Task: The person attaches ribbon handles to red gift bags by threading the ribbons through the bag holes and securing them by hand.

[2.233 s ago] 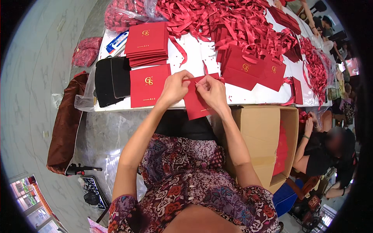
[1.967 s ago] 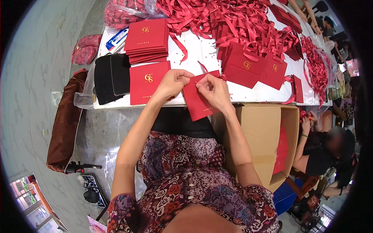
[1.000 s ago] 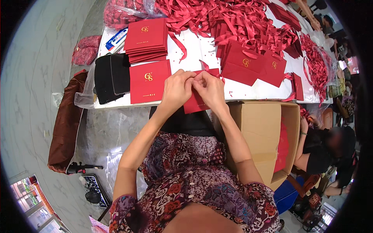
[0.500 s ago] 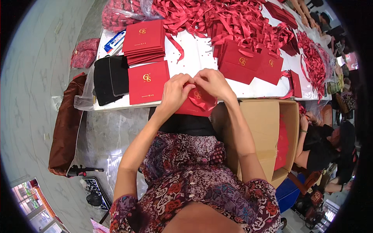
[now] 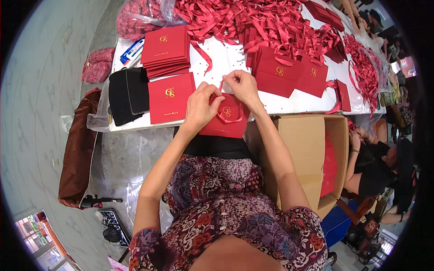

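Note:
A small red paper bag with gold print lies at the table's front edge, partly over my lap. Its red ribbon loops across the bag's front. My left hand is closed in a pinch at the bag's top left, thumb and forefinger at the ribbon. Just above the bag, my right hand pinches the ribbon and holds a short length of it raised. The fingertips hide where the ribbon meets the bag. Left of my left hand, a flat red bag lies by itself.
A stack of flat red bags stands behind, beside a black pouch. Finished-looking bags with ribbons and a ribbon heap cover the white table's far side. An open cardboard box stands at my right. Another person's hand shows beyond it.
My right hand has moved up and away from my left, drawing a length of ribbon taut. The bag now lies flatter, with more of its front showing.

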Available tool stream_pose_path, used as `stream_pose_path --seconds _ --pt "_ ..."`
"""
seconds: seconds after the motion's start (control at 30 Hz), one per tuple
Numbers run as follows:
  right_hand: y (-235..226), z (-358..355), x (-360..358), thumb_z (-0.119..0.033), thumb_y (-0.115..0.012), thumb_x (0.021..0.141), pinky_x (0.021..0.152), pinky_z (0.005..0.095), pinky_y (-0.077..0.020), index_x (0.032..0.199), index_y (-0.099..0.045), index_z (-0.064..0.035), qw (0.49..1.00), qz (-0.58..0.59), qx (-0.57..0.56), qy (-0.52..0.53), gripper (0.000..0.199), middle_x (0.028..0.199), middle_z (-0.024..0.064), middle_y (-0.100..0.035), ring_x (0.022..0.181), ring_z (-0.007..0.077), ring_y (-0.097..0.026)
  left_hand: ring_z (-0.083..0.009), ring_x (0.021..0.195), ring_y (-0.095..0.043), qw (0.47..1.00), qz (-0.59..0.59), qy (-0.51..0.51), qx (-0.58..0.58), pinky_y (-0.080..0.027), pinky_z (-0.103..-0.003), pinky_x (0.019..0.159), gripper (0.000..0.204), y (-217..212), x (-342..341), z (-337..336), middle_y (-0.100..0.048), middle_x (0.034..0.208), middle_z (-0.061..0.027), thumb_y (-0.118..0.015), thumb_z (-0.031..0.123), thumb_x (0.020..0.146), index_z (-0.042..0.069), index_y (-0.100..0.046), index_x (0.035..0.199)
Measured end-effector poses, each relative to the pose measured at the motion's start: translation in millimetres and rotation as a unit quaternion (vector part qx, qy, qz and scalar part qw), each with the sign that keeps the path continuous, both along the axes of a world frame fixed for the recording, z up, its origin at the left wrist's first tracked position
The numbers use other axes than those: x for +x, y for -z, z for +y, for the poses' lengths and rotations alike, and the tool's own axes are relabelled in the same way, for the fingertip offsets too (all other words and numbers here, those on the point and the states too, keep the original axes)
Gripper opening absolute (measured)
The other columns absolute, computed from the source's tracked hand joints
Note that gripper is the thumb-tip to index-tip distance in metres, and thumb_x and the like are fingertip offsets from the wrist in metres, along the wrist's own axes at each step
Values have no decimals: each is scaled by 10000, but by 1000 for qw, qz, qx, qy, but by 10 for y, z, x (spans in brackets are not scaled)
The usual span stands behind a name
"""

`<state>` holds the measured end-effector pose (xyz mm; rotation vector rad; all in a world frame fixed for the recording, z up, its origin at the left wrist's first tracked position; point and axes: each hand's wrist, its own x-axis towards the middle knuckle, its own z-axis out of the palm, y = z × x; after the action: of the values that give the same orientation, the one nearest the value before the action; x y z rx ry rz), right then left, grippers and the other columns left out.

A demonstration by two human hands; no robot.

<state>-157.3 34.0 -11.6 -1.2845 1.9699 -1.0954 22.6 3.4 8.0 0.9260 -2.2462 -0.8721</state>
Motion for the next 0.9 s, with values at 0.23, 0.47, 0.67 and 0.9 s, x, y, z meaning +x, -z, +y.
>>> stream_pose_path --seconds 0.23,0.47,0.67,0.9 --pt "-37 138 -84 -320 -704 856 685 471 -519 837 -704 -30 985 159 -7 65 290 770 177 -692 765 368 -684 -327 707 -625 998 -57 -33 -15 -487 -433 655 211 191 -62 -93 -614 799 -138 -765 186 817 11 -652 851" --pt "82 105 -5 -264 -754 827 651 437 -518 839 -677 -26 969 237 51 45 250 714 136 -691 713 334 -684 -363 779 -652 986 -145 -62 -51 -492 -454 664 254 170 -290 -164 -654 836 -175 -750 238 835 13 -634 853" --pt "69 141 -10 -206 -707 858 685 444 -526 897 -670 -12 996 89 -7 15 202 791 167 -703 762 341 -695 -358 760 -663 988 -103 -75 -86 -501 -457 665 206 334 -313 -254 -675 800 -163 -723 205 847 21 -635 871" --pt "82 177 -3 -167 -698 887 679 305 -515 1017 -706 -4 996 -69 -27 -38 209 794 105 -716 701 161 -670 -269 685 -688 983 40 -104 145 -516 -395 653 135 221 -339 -127 -707 763 -142 -653 165 878 43 -688 925"
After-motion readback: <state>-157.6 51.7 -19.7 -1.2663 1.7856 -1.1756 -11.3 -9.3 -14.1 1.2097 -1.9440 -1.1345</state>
